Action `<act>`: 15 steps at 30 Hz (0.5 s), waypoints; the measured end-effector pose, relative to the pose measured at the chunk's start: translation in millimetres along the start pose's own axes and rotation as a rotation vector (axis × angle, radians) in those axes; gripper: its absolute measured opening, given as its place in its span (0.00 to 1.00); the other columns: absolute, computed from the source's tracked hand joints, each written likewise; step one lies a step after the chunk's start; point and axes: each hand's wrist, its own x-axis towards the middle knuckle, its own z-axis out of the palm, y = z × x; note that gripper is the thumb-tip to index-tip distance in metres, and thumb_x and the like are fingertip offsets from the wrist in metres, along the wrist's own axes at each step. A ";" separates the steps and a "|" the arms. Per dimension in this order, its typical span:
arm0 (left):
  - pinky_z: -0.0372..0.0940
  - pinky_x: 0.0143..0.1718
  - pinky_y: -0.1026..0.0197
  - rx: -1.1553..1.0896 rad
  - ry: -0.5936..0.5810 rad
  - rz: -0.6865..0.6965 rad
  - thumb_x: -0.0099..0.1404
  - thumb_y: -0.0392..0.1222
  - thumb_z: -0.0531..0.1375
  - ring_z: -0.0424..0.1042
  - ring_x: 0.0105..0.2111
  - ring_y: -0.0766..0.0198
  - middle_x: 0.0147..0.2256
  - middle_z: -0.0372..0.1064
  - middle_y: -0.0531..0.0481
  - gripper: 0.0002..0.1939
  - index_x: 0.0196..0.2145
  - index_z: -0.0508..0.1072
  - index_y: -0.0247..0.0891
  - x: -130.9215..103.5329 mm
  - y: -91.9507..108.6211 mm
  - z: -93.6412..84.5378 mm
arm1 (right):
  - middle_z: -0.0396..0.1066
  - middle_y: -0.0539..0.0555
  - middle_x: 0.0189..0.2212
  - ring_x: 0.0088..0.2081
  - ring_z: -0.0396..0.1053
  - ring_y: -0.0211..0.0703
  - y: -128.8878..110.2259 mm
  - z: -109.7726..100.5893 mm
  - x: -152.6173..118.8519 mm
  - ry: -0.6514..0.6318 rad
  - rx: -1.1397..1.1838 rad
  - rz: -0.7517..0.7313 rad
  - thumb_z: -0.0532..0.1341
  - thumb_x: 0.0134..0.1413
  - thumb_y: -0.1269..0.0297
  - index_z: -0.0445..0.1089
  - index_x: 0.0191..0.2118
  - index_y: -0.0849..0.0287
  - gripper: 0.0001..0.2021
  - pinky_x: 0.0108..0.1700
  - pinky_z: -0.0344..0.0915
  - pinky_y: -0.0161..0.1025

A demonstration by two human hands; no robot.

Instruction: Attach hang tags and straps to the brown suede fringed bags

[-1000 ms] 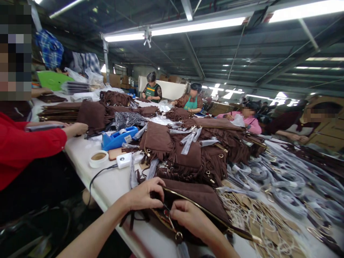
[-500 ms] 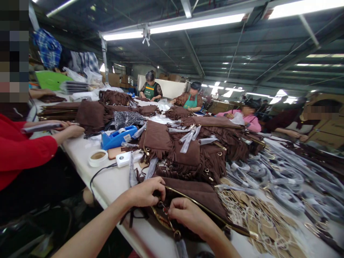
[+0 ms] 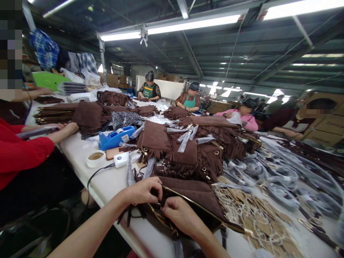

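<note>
The left hand (image 3: 145,191) bends its fingers over the rim of an unzipped brown bag (image 3: 185,191), thumb near fingertips; the right hand (image 3: 178,215) has a pinched grip at the opening, on what I cannot tell. The bag lies at six o'clock on the tabletop (image 3: 113,186). Fringed bags (image 3: 185,150) crowd twelve o'clock, tan tags (image 3: 263,215) four, tape roll (image 3: 96,157) ten. The bag's contents are unclear.

Dark brown bag (image 3: 188,188), unzipped, at 6 o'clock in the view.
It lies slanted at the near edge of the white table (image 3: 109,179), its soft, suede-like panel towards 12 o'clock; the gold-toothed zip (image 3: 199,205) gapes, one side running from 10 to 4 o'clock over a shadowed interior, with thin brown strips hanging at 9 o'clock.
</note>
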 end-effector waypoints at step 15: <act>0.66 0.38 0.60 0.402 -0.020 -0.048 0.55 0.21 0.52 0.68 0.34 0.60 0.39 0.64 0.47 0.13 0.27 0.68 0.37 -9.1 33.6 15.5 | 0.57 0.44 0.19 0.22 0.55 0.36 9.1 8.2 5.6 -0.008 0.102 -0.052 0.54 0.48 0.68 0.61 0.24 0.57 0.05 0.24 0.48 0.33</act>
